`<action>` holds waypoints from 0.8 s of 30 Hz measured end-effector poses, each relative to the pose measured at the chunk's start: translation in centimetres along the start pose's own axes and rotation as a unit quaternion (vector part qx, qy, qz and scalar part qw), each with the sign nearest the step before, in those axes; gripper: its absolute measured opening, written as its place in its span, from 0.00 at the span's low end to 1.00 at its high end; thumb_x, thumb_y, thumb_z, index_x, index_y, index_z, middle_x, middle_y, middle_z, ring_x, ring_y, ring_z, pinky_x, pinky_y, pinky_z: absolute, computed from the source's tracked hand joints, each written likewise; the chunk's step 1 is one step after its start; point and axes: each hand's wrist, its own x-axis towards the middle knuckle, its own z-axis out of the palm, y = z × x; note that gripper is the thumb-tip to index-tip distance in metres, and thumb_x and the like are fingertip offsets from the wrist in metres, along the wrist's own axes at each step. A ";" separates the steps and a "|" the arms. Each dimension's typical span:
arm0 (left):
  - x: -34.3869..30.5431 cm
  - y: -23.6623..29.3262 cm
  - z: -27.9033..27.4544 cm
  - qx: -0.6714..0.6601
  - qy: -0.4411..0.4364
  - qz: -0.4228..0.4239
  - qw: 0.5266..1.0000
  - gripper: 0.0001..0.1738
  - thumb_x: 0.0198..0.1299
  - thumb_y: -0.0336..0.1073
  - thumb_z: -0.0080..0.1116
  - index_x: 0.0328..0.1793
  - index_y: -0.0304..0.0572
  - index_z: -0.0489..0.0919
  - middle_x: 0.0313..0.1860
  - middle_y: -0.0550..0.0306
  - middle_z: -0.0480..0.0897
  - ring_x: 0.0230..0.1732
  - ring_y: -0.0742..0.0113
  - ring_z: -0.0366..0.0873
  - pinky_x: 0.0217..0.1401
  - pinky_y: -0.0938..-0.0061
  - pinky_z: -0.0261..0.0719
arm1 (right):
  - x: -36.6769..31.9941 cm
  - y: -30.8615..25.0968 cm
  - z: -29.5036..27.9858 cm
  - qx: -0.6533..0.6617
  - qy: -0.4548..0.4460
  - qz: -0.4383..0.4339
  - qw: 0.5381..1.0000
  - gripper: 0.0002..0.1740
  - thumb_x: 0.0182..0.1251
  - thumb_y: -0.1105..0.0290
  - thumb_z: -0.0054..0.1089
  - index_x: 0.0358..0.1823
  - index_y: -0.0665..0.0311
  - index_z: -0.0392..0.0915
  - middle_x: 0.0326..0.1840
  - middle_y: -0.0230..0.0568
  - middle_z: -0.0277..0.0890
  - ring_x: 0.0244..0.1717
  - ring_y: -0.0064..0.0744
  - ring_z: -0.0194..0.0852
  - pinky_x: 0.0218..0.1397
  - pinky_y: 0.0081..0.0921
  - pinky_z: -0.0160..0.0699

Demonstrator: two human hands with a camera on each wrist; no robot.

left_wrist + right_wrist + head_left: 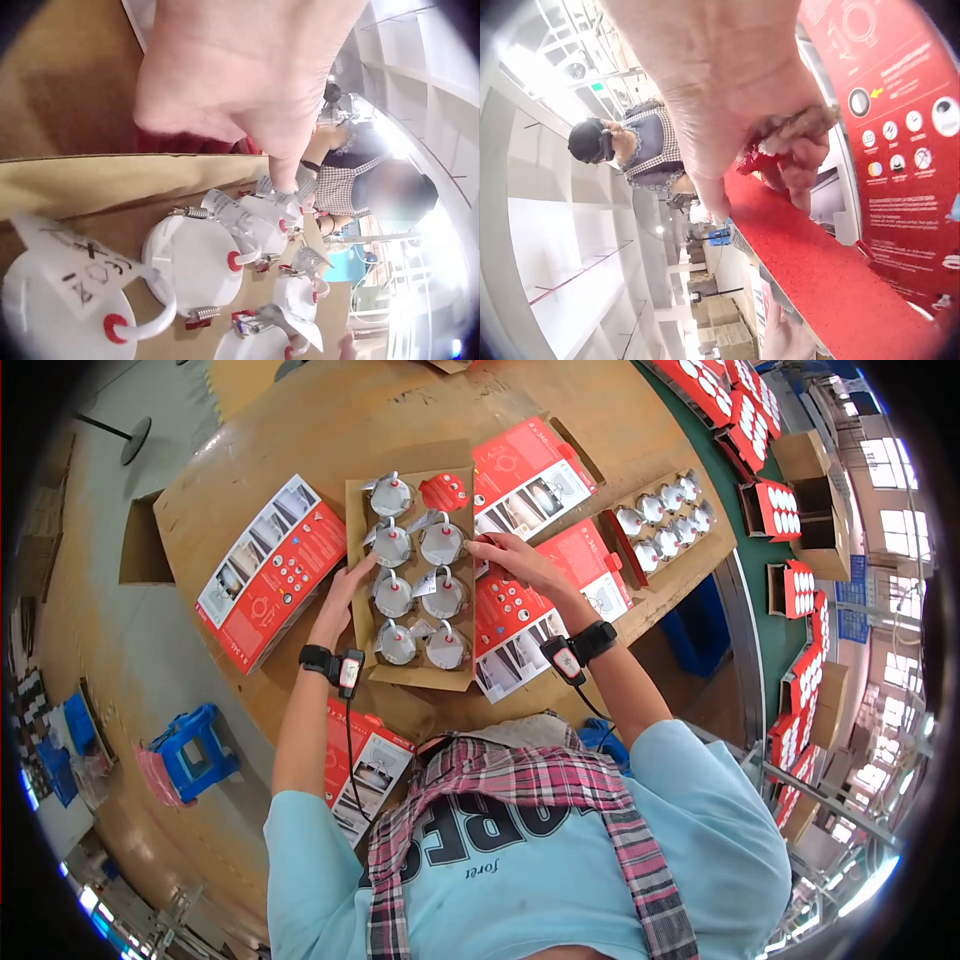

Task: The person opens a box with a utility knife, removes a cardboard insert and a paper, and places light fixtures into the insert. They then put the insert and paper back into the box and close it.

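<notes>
Closest to the head camera, wears a plaid apron (520, 770) over a light blue shirt (570, 895). Grips an open carton (425, 677) by its long walls, one wall in the left hand (345, 590), the other in the right hand (515, 557), fingers clamped on cardboard both sides. Between the two sets of fingers, inside the carton: seven round white fittings (391, 547) and a red piece (443, 491). Left of the left fingers, a red-and-white box (275, 575); around the right fingers, two similar boxes (520, 485); farther right, a tray of fittings (662, 520).

From the left wrist, hooks the thumb (283, 171) over the wall, other fingers mostly hidden behind it; on the thumb's side, fittings with spring clips (199, 315); beyond, a person in a checked apron (341, 191).

From the right wrist, pinches a red wall (817, 262) between thumb and curled fingers; beside those fingers, a printed red panel (907, 191).
</notes>
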 end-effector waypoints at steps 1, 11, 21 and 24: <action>0.0 0.0 0.1 -0.011 0.001 -0.009 1.000 0.35 0.53 0.52 0.64 0.60 0.34 0.70 0.53 0.56 0.75 0.52 0.68 0.72 0.54 0.72 0.69 | 0.0 0.3 -0.1 0.002 -0.002 0.008 1.000 0.33 0.60 0.39 0.52 0.47 0.64 0.74 0.27 0.25 0.66 0.24 0.12 0.60 0.19 0.14 0.54; -0.4 0.7 0.9 -0.108 -0.004 -0.003 0.994 0.30 0.57 0.45 0.62 0.62 0.38 0.69 0.54 0.59 0.75 0.51 0.70 0.72 0.53 0.73 0.72 | 0.8 0.1 -0.4 0.018 0.013 -0.046 0.999 0.30 0.61 0.45 0.56 0.45 0.69 0.76 0.30 0.32 0.71 0.32 0.21 0.67 0.34 0.20 0.66; -3.5 3.0 -0.3 -0.254 -0.040 -0.055 0.965 0.23 0.64 0.41 0.54 0.62 0.40 0.70 0.54 0.51 0.78 0.51 0.60 0.78 0.55 0.62 0.77 | 0.6 -3.1 0.4 0.190 -0.043 -0.066 0.979 0.36 0.70 0.39 0.33 0.51 0.66 0.75 0.30 0.30 0.71 0.22 0.14 0.55 0.25 0.14 0.58; -4.8 3.5 -0.6 -0.238 -0.036 -0.078 0.967 0.23 0.64 0.41 0.54 0.62 0.39 0.70 0.54 0.51 0.78 0.52 0.59 0.78 0.55 0.62 0.77 | 1.7 -0.9 -0.9 0.041 0.050 -0.121 0.991 0.29 0.71 0.44 0.37 0.48 0.63 0.75 0.32 0.36 0.73 0.26 0.26 0.65 0.29 0.22 0.66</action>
